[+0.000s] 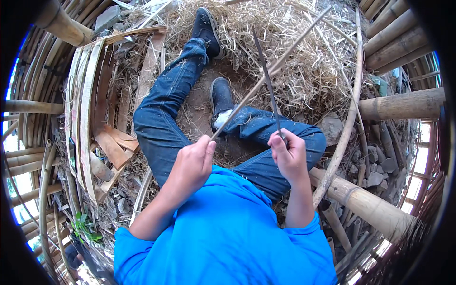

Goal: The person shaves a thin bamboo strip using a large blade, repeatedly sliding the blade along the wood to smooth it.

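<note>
My left hand (pixel 191 164) is closed round the near end of a long, thin bamboo strip (pixel 244 100), which slants up and away to the right. In my right hand (pixel 289 154) is a knife with a long, narrow dark blade (pixel 271 95); the fingers wrap its handle and hide most of it. The blade points away from me, leaning slightly left. It crosses the strip beyond my knees, and I cannot tell whether the two touch. Both hands are above my lap, in front of my blue shirt.
Pale shavings (pixel 304 66) cover the ground past my shoes. A slatted wooden crate (pixel 88 109) stands at left, with wood pieces (pixel 111 147) inside. Thick bamboo poles (pixel 370 204) and a long bent pole (pixel 349 123) lie at right, near stones (pixel 375 178).
</note>
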`<state>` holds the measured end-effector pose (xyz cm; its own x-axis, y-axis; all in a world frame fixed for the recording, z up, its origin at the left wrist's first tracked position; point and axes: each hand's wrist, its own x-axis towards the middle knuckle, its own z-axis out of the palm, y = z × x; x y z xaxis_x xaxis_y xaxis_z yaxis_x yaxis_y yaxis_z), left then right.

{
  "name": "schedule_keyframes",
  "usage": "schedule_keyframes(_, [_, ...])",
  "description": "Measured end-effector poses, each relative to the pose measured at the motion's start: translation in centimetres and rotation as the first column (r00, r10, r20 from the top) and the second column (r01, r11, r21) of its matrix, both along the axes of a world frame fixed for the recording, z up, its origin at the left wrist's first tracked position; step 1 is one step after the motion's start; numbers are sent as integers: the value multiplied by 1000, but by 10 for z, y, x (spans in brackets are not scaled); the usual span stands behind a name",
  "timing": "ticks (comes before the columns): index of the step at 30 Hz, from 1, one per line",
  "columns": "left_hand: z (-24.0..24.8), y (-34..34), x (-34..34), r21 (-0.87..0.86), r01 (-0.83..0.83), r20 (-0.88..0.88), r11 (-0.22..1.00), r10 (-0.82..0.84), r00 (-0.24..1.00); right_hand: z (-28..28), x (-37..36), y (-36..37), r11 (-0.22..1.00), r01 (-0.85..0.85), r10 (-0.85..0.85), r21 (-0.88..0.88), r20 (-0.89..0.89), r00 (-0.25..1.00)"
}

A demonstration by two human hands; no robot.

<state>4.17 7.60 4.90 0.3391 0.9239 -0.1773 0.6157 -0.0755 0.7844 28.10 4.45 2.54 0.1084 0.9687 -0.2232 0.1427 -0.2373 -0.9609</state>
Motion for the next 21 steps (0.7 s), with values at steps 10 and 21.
schedule_keyframes(10, [18,-10,-2,16,0,52,1000,-1,999,-17,21,1,993,117,-117,-7,-6,993])
schedule_keyframes(21, [38,-2,-17,-31,-188,70,982,190,979,1,60,-3,921,380,-377,-87,-453,808])
